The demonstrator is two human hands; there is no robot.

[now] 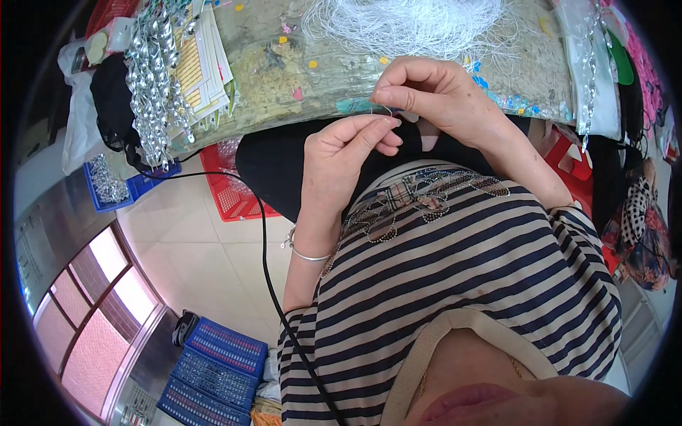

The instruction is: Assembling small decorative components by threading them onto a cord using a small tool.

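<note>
Over the near edge of the table, my left hand (339, 153) and my right hand (444, 96) are held close together, thumbs against forefingers. A short bit of thin white thread (388, 109) curves between the two pinches. It looks like the loose white thread (408, 28) heaped on the table just beyond my hands. My right hand sits slightly higher and farther than the left. The thread's ends are too fine to make out.
Strands of silver beads (153, 85) and paper cards (206, 67) lie at the table's left. Another bead strand (590, 78) hangs at the right edge. A red basket (231, 199) and blue tray (103, 197) stand below. A black cable (264, 241) runs down beside my left arm.
</note>
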